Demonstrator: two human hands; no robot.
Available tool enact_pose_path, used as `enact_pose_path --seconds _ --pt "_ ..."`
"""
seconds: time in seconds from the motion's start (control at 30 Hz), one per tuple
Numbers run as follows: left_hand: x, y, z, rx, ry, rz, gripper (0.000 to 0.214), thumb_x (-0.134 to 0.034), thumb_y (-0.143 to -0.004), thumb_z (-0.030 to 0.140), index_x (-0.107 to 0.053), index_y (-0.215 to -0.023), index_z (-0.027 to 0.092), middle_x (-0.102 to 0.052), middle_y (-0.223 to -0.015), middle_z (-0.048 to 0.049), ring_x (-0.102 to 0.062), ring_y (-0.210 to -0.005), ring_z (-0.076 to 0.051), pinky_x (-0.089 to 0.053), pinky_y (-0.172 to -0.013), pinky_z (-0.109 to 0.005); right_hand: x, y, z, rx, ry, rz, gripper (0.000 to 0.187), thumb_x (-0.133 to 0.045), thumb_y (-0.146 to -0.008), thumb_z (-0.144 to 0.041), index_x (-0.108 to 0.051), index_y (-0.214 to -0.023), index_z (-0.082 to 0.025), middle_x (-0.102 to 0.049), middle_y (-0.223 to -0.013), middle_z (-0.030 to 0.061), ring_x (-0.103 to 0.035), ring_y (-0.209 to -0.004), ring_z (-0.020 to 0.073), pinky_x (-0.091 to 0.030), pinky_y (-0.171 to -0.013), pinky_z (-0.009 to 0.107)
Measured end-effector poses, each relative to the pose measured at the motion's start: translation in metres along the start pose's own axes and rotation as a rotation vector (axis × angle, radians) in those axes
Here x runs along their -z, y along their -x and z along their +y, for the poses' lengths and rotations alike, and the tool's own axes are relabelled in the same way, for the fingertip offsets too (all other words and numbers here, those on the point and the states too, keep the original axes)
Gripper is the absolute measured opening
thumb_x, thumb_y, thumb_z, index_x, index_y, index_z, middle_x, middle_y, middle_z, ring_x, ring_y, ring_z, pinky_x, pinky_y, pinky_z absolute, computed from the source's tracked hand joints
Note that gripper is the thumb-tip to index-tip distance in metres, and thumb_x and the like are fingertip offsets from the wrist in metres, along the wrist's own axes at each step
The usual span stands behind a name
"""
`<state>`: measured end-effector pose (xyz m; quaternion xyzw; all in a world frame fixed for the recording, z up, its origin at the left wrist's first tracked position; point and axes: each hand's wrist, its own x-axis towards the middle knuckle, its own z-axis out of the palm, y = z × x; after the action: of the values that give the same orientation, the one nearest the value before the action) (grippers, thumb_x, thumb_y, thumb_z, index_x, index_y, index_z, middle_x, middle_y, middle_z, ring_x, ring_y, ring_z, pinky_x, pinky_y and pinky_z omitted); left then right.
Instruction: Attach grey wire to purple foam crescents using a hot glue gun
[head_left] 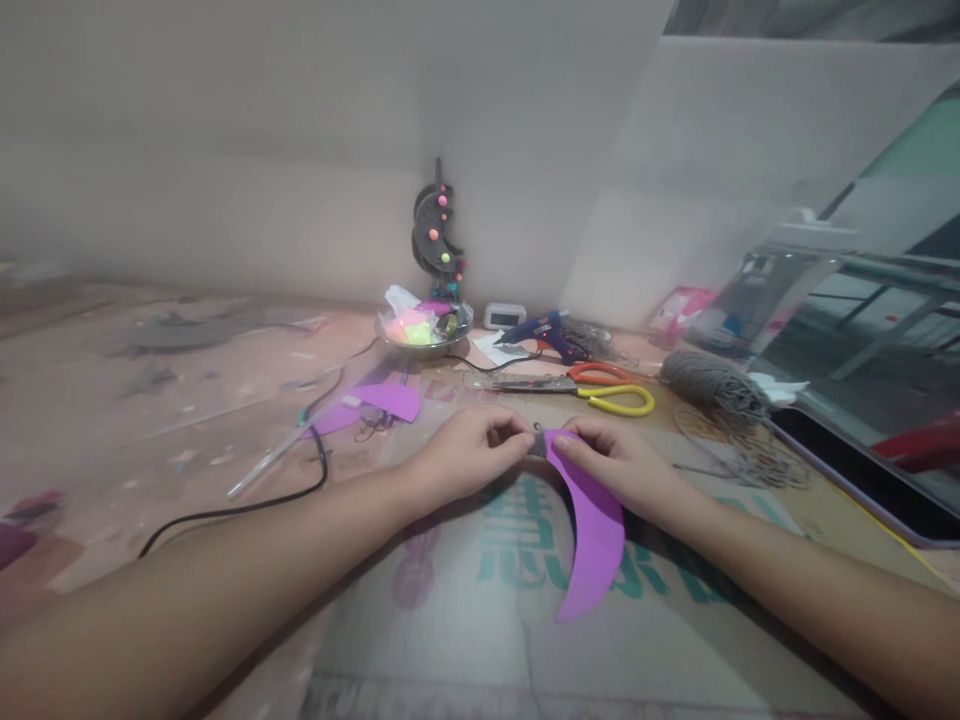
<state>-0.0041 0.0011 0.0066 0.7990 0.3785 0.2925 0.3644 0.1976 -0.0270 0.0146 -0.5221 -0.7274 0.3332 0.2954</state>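
A purple foam crescent (592, 540) lies on the printed cardboard sheet (480, 620) in front of me. My right hand (622, 465) presses its upper tip with thumb and fingers pinched on the foam. My left hand (469, 450) is closed just left of that tip, its fingertips pinched on a small dark piece (537, 440) at the crescent's end. Both hands nearly touch each other.
More purple foam pieces (382, 403) lie to the left beside a black cable (300, 480). Behind are yellow and orange scissors (607, 388), a blue glue gun (544, 332), a metal bowl (424, 335) of bright bits, a dark decorated crescent stand (436, 240), grey yarn (709, 385) and a tablet (862, 470).
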Motion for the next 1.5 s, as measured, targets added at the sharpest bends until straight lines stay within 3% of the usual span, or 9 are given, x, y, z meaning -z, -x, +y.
enact_pose_path --seconds 0.3,0.47,0.57,0.73,1.0,1.23,1.37,1.5 --pt "0.0007 0.0014 0.0017 0.008 0.022 -0.031 0.024 -0.049 -0.086 0.032 -0.065 -0.080 0.015 -0.065 -0.071 -0.0004 -0.055 -0.066 -0.013 -0.040 -0.060 -0.023 0.0014 0.0014 0.0000 -0.003 -0.049 -0.009 0.031 -0.052 -0.085 -0.044 -0.056 -0.069 -0.018 -0.051 -0.064 -0.0018 -0.047 -0.058 0.0123 -0.037 -0.053 0.025" --pt "0.0004 0.0022 0.0012 -0.011 0.036 -0.065 0.024 -0.048 -0.087 0.032 -0.065 -0.080 0.016 -0.064 -0.069 0.0000 -0.055 -0.063 -0.013 -0.041 -0.059 -0.022 0.0009 0.0015 0.0003 0.086 -0.148 0.127 0.025 -0.057 -0.084 -0.041 -0.058 -0.097 -0.019 -0.059 -0.079 0.0016 -0.056 -0.072 0.0157 -0.045 -0.064 0.027" --pt "0.0006 0.0023 0.0036 -0.010 0.022 -0.069 0.024 -0.048 -0.087 0.032 -0.065 -0.080 0.016 -0.064 -0.069 -0.0003 -0.055 -0.063 -0.013 -0.041 -0.058 -0.022 0.0014 0.0013 0.0012 0.101 -0.130 0.141 0.022 -0.057 -0.084 -0.041 -0.057 -0.086 -0.019 -0.059 -0.078 0.0017 -0.056 -0.073 0.0159 -0.046 -0.066 0.027" --pt "0.0001 0.0025 0.0048 -0.031 0.019 -0.079 0.025 -0.049 -0.087 0.033 -0.065 -0.081 0.015 -0.066 -0.070 -0.0010 -0.056 -0.063 -0.012 -0.042 -0.058 -0.022 0.0020 0.0008 0.0019 0.067 -0.018 -0.012 0.022 -0.056 -0.085 -0.039 -0.064 -0.083 -0.018 -0.065 -0.080 0.0025 -0.058 -0.076 0.0174 -0.045 -0.070 0.029" --pt "-0.0001 0.0030 0.0037 -0.066 -0.025 -0.055 0.026 -0.050 -0.087 0.035 -0.066 -0.078 0.015 -0.066 -0.071 -0.0006 -0.055 -0.064 -0.012 -0.040 -0.058 -0.022 0.0002 0.0000 0.0014 0.020 -0.027 -0.023 0.021 -0.058 -0.082 -0.038 -0.063 -0.078 -0.018 -0.063 -0.074 0.0007 -0.056 -0.070 0.0153 -0.043 -0.065 0.027" --pt "-0.0002 0.0034 0.0028 -0.061 -0.024 -0.069 0.025 -0.048 -0.087 0.031 -0.065 -0.077 0.016 -0.065 -0.070 -0.0004 -0.056 -0.064 -0.013 -0.041 -0.060 -0.022 0.0025 0.0023 -0.0002 -0.013 -0.125 -0.005 0.046 -0.043 -0.089 -0.057 -0.060 -0.077 -0.017 -0.060 -0.072 0.0022 -0.053 -0.066 0.0150 -0.042 -0.058 0.026" --pt "0.0000 0.0034 0.0021 -0.075 -0.045 -0.070 0.025 -0.049 -0.087 0.032 -0.065 -0.078 0.016 -0.065 -0.070 -0.0002 -0.056 -0.064 -0.013 -0.041 -0.060 -0.022 0.0013 -0.0010 -0.0004 -0.009 -0.128 -0.016 0.035 -0.059 -0.080 -0.052 -0.062 -0.075 -0.017 -0.061 -0.071 0.0013 -0.054 -0.066 0.0147 -0.043 -0.061 0.026" --pt "-0.0001 0.0029 -0.0003 -0.114 -0.068 -0.072 0.025 -0.050 -0.087 0.032 -0.066 -0.079 0.016 -0.064 -0.070 0.0000 -0.055 -0.065 -0.012 -0.039 -0.060 -0.022 0.0007 -0.0029 0.0011 0.008 -0.088 -0.020 0.029 -0.059 -0.081 -0.046 -0.063 -0.075 -0.018 -0.062 -0.073 0.0014 -0.055 -0.068 0.0148 -0.043 -0.063 0.026"
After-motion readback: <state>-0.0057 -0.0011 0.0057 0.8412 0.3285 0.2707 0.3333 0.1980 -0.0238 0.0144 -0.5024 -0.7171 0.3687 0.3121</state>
